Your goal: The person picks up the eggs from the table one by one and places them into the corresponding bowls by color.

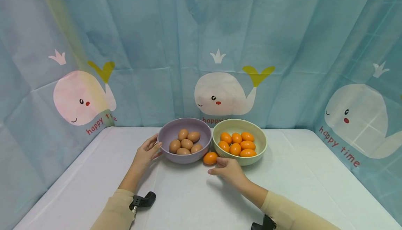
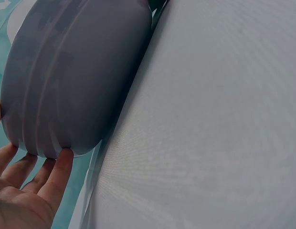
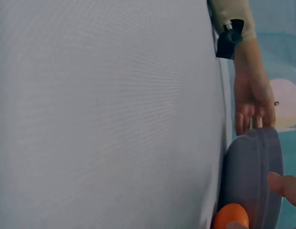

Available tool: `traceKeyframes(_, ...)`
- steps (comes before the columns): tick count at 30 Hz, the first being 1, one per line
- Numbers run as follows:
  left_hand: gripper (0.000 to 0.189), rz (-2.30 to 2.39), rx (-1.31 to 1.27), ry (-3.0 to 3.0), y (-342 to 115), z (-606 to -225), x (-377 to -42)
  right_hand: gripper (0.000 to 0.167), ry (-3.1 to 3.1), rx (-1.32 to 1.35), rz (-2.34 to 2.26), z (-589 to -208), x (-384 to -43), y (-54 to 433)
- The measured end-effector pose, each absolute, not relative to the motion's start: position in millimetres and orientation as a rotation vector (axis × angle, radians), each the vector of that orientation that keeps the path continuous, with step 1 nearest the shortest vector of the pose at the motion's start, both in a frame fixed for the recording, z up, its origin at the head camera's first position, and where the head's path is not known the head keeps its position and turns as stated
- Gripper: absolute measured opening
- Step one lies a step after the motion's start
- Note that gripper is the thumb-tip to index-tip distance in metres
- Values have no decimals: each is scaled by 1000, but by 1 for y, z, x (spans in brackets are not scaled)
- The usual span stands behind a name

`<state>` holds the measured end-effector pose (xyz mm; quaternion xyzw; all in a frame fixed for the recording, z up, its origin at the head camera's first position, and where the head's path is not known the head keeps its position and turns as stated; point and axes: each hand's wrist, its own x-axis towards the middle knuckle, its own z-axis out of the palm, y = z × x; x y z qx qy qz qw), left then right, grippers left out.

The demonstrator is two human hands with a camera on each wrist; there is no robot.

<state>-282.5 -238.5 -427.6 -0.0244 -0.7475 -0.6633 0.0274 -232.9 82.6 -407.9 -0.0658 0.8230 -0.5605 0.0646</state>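
A purple bowl (image 1: 185,159) holds several brown eggs (image 1: 186,144). At its left side my left hand (image 1: 148,149) touches it, thumb at the rim; in the left wrist view the extended fingers (image 2: 59,179) rest their tips on the outer wall. One glossy orange egg-shaped piece (image 1: 210,158) lies on the table in front of where the bowls meet. My right hand (image 1: 230,170) is just right of it, a fingertip against it and the thumb held apart, as the right wrist view also shows. The green bowl (image 1: 262,149) behind that hand holds several similar orange pieces (image 1: 236,149).
Both bowls stand side by side near the back of the white-covered table (image 1: 188,202). A blue curtain (image 1: 150,94) with printed whales hangs behind and along the sides. Black camera mounts (image 1: 143,200) sit on both wrists.
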Motion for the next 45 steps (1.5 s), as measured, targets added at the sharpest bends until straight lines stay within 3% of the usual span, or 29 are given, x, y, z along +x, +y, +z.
traceKeyframes(10, 67, -2061, -87, -2295, -239, -427, -281, 78, 2459, -210, -1680, -421, -239, 75)
traceKeyframes(45, 65, -2046, -76, -2310, -238, -426, -282, 67, 2391, 8, -1992, -430, -236, 52)
